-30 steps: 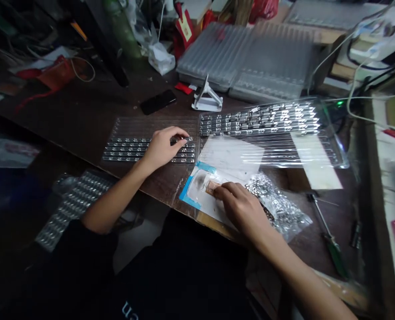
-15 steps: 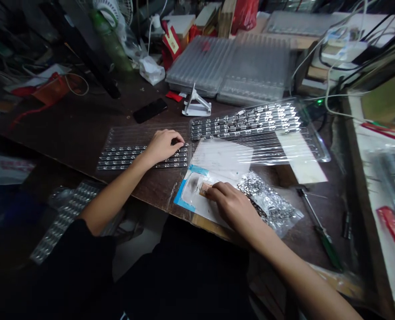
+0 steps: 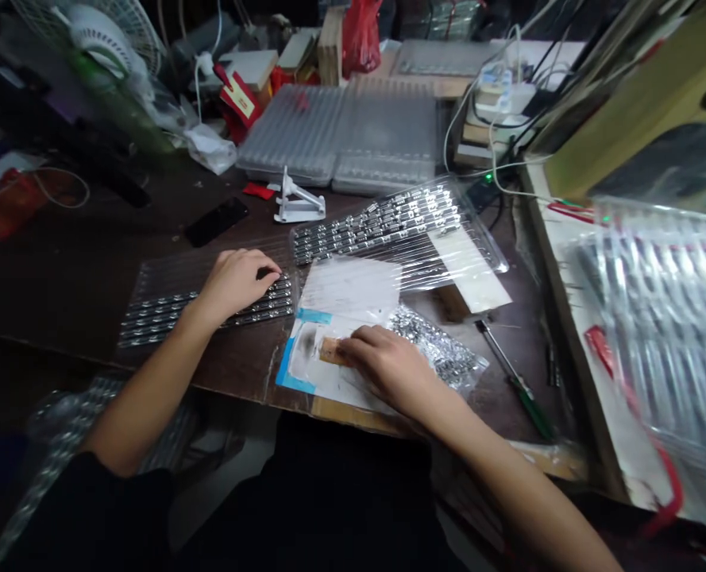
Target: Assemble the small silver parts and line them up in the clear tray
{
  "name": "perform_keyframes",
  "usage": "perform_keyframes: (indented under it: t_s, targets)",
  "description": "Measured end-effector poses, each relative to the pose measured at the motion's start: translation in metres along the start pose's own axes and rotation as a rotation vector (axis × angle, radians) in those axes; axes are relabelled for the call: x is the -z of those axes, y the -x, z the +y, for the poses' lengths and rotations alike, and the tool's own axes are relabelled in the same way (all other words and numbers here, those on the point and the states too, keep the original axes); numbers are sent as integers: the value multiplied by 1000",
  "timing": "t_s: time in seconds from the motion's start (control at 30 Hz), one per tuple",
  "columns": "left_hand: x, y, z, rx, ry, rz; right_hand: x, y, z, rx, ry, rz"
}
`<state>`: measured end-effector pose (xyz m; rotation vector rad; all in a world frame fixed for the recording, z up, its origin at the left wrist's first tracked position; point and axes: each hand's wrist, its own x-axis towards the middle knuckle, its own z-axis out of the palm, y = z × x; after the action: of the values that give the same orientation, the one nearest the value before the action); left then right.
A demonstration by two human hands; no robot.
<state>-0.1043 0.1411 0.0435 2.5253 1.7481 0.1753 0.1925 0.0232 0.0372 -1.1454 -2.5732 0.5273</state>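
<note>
My left hand [image 3: 237, 282] rests over the right part of a clear ribbed tray [image 3: 156, 310] with rows of small metal parts, thumb and fingertips pinched at its upper row; what they hold is too small to name. My right hand [image 3: 388, 365] has its fingers closed on a small tan block [image 3: 331, 350] on the white sheet with blue tape [image 3: 294, 372]. Right beside that hand lies a plastic bag of small shiny metal parts [image 3: 436, 342]. Behind, a second clear tray [image 3: 382, 218] holds rows of metal parts.
A black phone [image 3: 217, 222] and a white stand [image 3: 298, 205] lie behind the left tray. Stacked clear trays [image 3: 382, 135] stand at the back. A green-handled screwdriver [image 3: 528, 401] lies at the right, near a ledge with more ribbed trays [image 3: 674, 318].
The view has swung to the right, so the table things appear further left. Both hands keep nearly the same places over the tray and the sheet; the tan block shows more.
</note>
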Motion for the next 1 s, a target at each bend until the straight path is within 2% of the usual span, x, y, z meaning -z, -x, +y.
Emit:
perform_keyframes:
  t_s: [0.1, 0.17, 0.27, 0.43, 0.53, 0.6, 0.7, 0.8, 0.9, 1.0]
  targets:
    - [4, -5, 16, 1, 61, 51, 16, 14, 15, -119, -13, -36]
    - [5, -16, 37, -38, 116, 90, 21, 22, 23, -164, 7, -90]
    - [4, -44, 81, -181, 211, 122, 20, 28, 27, -150, 21, -109]
    - [-4, -107, 164, -389, 300, 215, 18, 28, 23, -94, -10, -99]
    - [-11, -136, 200, -459, 268, 250, 21, 28, 22, -112, -36, -90]
    - [-17, -148, 215, -472, 226, 259, 23, 28, 22, -131, -60, -79]
    - [-25, -155, 224, -456, 191, 259, 24, 27, 24, -150, -121, -62]
    - [-23, -146, 218, -461, 264, 272, 24, 25, 28, -163, -207, -47]
    - [-9, -113, 198, -495, 465, 259, 22, 24, 32, -155, -249, -21]
    - [8, -60, 172, -492, 628, 197, 20, 23, 32, -137, -260, 2]
